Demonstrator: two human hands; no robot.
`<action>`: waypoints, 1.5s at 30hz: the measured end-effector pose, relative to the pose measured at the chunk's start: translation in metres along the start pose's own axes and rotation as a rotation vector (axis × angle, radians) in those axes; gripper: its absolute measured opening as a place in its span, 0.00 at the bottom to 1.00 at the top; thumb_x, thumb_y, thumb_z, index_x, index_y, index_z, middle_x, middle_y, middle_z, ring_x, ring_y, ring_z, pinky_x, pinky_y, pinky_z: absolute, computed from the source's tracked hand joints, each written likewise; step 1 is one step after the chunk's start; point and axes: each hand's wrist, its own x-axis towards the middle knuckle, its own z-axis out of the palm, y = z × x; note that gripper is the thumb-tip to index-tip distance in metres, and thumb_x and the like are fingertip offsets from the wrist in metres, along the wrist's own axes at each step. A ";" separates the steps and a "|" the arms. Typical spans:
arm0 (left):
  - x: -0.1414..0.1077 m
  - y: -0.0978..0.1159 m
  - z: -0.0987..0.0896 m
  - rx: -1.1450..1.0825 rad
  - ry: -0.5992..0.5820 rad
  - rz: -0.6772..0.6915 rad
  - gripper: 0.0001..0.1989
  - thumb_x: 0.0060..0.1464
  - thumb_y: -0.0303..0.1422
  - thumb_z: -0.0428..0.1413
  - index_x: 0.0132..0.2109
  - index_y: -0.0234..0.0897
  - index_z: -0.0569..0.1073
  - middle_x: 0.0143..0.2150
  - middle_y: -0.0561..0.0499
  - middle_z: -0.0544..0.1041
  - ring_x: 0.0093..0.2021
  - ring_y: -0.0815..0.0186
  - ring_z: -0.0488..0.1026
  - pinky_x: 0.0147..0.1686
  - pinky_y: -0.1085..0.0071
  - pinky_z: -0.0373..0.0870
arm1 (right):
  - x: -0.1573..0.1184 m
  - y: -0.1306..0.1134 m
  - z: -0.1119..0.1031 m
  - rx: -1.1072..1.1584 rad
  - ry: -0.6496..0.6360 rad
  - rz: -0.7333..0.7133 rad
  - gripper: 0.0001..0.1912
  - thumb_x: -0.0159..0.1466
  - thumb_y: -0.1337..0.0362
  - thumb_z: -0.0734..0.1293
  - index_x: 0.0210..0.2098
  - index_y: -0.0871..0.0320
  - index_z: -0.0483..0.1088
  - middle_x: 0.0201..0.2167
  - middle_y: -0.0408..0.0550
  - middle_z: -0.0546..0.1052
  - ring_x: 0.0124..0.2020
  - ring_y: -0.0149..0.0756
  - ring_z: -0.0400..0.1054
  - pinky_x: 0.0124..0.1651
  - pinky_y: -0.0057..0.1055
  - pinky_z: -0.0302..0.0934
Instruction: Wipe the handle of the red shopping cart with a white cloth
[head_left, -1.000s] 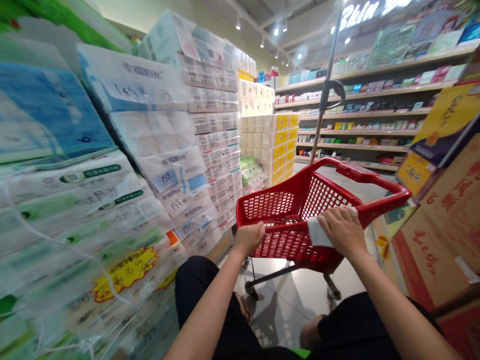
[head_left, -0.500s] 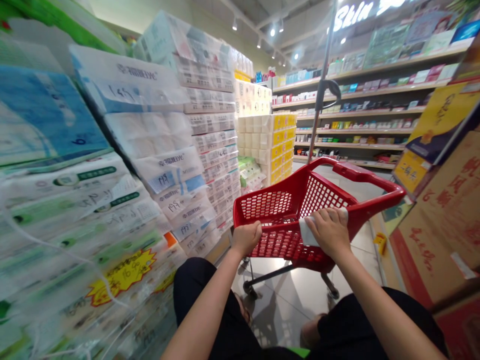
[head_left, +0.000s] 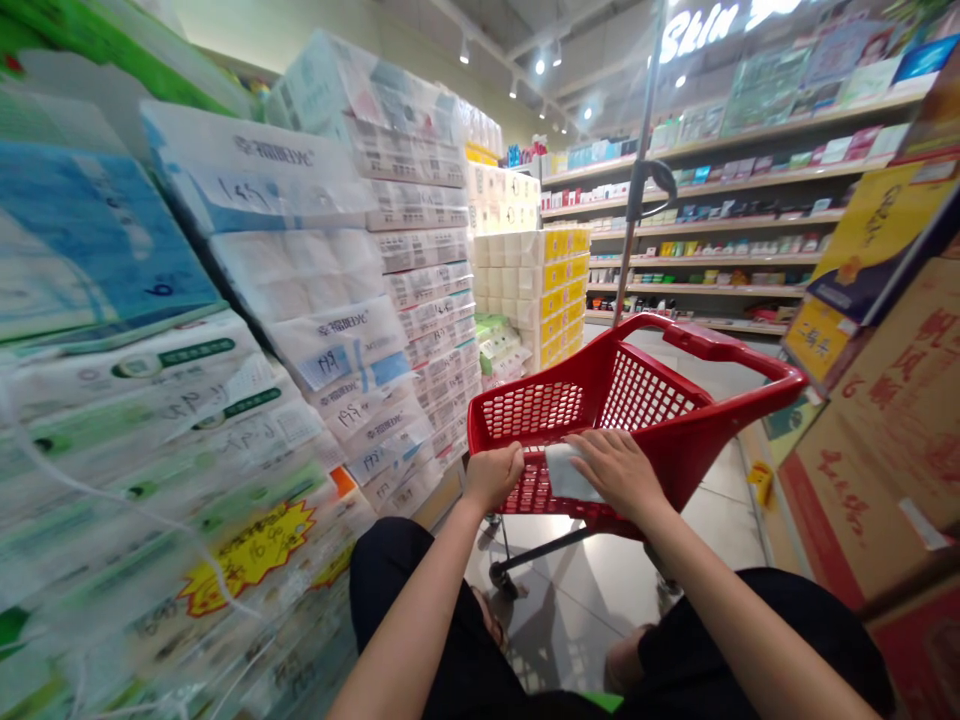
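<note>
1. Shop aisle under ceiling spotlights; pale tiled floor [head_left: 592, 600] showed below both hands, between the person's knees in dark trousers.
2. Red shopping cart [head_left: 675, 420] stood straight ahead of the hands, its mesh basket tilted, its near rim under both of them.
3. Left hand [head_left: 493, 478] was closed in a fist around the near rim of the cart, at its left corner.
4. Right hand [head_left: 619, 470] lay palm down on the same rim, fingers spread flat, pressing a white cloth [head_left: 564, 472] against the red plastic.
5. Cloth sat between the two hands, its free edge sticking out toward the left hand, close to it; whether they touched could not be told.
6. Metal pole [head_left: 637, 170] with a dark hook rose from the far side of the cart, beyond the hands.
7. Stacked packs of toilet paper [head_left: 300, 260] in clear wrap, with handwritten prices, filled the whole space left of the left hand.
8. Brown cardboard boxes [head_left: 885, 430] with red lettering stood right of the right hand.
9. Long shelves [head_left: 735, 200] of small goods ran across the far wall, well beyond the cart.
</note>
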 end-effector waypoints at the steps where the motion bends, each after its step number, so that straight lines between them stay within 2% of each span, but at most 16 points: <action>1: 0.000 0.000 0.000 -0.004 -0.002 -0.001 0.20 0.69 0.40 0.35 0.40 0.41 0.70 0.33 0.51 0.79 0.33 0.64 0.75 0.30 0.72 0.58 | -0.004 0.015 -0.005 -0.028 0.009 0.024 0.20 0.71 0.53 0.54 0.55 0.51 0.67 0.48 0.49 0.74 0.50 0.43 0.61 0.57 0.41 0.49; 5: 0.001 0.003 0.001 -0.006 0.005 -0.005 0.20 0.69 0.39 0.36 0.40 0.41 0.70 0.33 0.52 0.79 0.32 0.64 0.75 0.30 0.72 0.57 | -0.016 0.063 -0.026 -0.144 0.057 0.112 0.18 0.71 0.53 0.55 0.46 0.54 0.71 0.45 0.51 0.75 0.52 0.45 0.60 0.60 0.45 0.45; 8: 0.002 0.008 0.002 -0.005 0.019 -0.008 0.19 0.69 0.39 0.36 0.39 0.41 0.70 0.33 0.52 0.79 0.32 0.64 0.75 0.28 0.72 0.56 | -0.018 0.068 -0.030 -0.197 0.080 0.171 0.18 0.70 0.53 0.55 0.42 0.55 0.72 0.42 0.52 0.74 0.51 0.47 0.59 0.61 0.46 0.45; 11: 0.002 0.013 0.003 -0.011 0.019 -0.023 0.20 0.69 0.39 0.36 0.39 0.41 0.71 0.33 0.50 0.79 0.33 0.64 0.75 0.29 0.72 0.56 | -0.012 0.040 -0.021 -0.201 0.081 0.222 0.19 0.70 0.51 0.55 0.41 0.55 0.73 0.41 0.53 0.74 0.50 0.49 0.58 0.59 0.48 0.46; 17: 0.001 0.015 0.003 -0.038 0.006 -0.028 0.22 0.69 0.39 0.34 0.41 0.40 0.71 0.34 0.49 0.79 0.33 0.63 0.75 0.28 0.71 0.57 | 0.008 -0.053 0.016 -0.043 0.064 0.105 0.22 0.69 0.49 0.58 0.56 0.51 0.67 0.45 0.53 0.73 0.51 0.49 0.58 0.59 0.48 0.45; 20: 0.000 0.013 0.002 -0.045 -0.003 -0.018 0.21 0.68 0.38 0.35 0.41 0.39 0.71 0.35 0.49 0.79 0.34 0.63 0.76 0.29 0.71 0.58 | 0.014 -0.068 0.025 -0.008 0.062 0.042 0.21 0.70 0.52 0.57 0.59 0.51 0.64 0.46 0.52 0.73 0.50 0.46 0.59 0.58 0.45 0.45; 23: -0.002 0.012 0.001 -0.028 0.001 -0.003 0.20 0.68 0.38 0.35 0.40 0.39 0.71 0.35 0.49 0.79 0.34 0.63 0.76 0.29 0.71 0.58 | 0.013 -0.050 0.023 -0.017 0.031 -0.026 0.17 0.71 0.57 0.57 0.55 0.52 0.67 0.42 0.50 0.74 0.46 0.42 0.61 0.54 0.40 0.48; 27: -0.003 0.013 -0.001 -0.003 0.002 -0.005 0.19 0.68 0.37 0.36 0.40 0.40 0.70 0.34 0.50 0.79 0.34 0.64 0.76 0.29 0.72 0.58 | 0.002 0.003 0.009 -0.090 0.026 -0.028 0.14 0.71 0.59 0.57 0.48 0.53 0.70 0.39 0.49 0.74 0.43 0.41 0.62 0.51 0.38 0.49; 31: -0.002 0.014 -0.003 -0.015 -0.013 -0.006 0.18 0.68 0.38 0.36 0.40 0.41 0.70 0.35 0.51 0.79 0.34 0.63 0.76 0.31 0.72 0.61 | -0.016 0.055 -0.011 -0.142 0.057 0.009 0.14 0.70 0.59 0.58 0.50 0.53 0.71 0.44 0.51 0.75 0.50 0.45 0.61 0.58 0.43 0.49; 34: -0.002 0.018 -0.004 -0.050 -0.037 -0.028 0.17 0.68 0.38 0.37 0.45 0.41 0.69 0.34 0.51 0.79 0.34 0.62 0.77 0.32 0.71 0.63 | -0.024 0.068 -0.016 -0.133 0.090 0.053 0.15 0.69 0.60 0.59 0.52 0.53 0.70 0.47 0.51 0.75 0.54 0.47 0.60 0.62 0.46 0.48; 36: -0.002 0.022 -0.004 -0.108 -0.047 -0.064 0.15 0.68 0.38 0.38 0.52 0.40 0.66 0.36 0.51 0.80 0.34 0.61 0.77 0.33 0.70 0.66 | -0.026 0.058 -0.012 -0.120 0.124 0.106 0.16 0.69 0.61 0.59 0.54 0.52 0.69 0.50 0.52 0.74 0.57 0.48 0.59 0.64 0.48 0.47; 39: -0.003 0.029 -0.003 -0.223 -0.005 -0.082 0.16 0.67 0.36 0.41 0.59 0.41 0.59 0.48 0.49 0.79 0.41 0.61 0.78 0.38 0.68 0.69 | -0.022 0.016 0.004 -0.067 0.149 0.143 0.21 0.69 0.62 0.59 0.60 0.51 0.65 0.56 0.52 0.72 0.61 0.49 0.56 0.65 0.51 0.45; 41: -0.005 0.033 -0.002 -0.292 0.051 -0.049 0.19 0.66 0.36 0.43 0.62 0.42 0.56 0.57 0.48 0.74 0.49 0.61 0.76 0.43 0.67 0.71 | -0.017 -0.020 0.014 0.002 0.141 0.094 0.25 0.69 0.62 0.59 0.65 0.52 0.59 0.60 0.52 0.68 0.64 0.49 0.54 0.66 0.52 0.45; 43: -0.007 0.035 -0.002 -0.350 0.113 0.016 0.21 0.66 0.37 0.43 0.64 0.43 0.54 0.63 0.47 0.68 0.57 0.62 0.71 0.49 0.67 0.70 | -0.010 -0.048 0.018 0.098 0.108 -0.008 0.27 0.69 0.63 0.57 0.68 0.54 0.53 0.64 0.52 0.64 0.67 0.48 0.51 0.66 0.50 0.46; 45: -0.010 0.035 -0.001 -0.405 0.166 0.079 0.21 0.67 0.38 0.43 0.64 0.42 0.54 0.64 0.46 0.65 0.61 0.63 0.66 0.54 0.67 0.68 | -0.003 -0.060 0.015 0.224 0.059 -0.137 0.28 0.70 0.64 0.54 0.69 0.55 0.51 0.65 0.52 0.63 0.66 0.42 0.53 0.65 0.45 0.51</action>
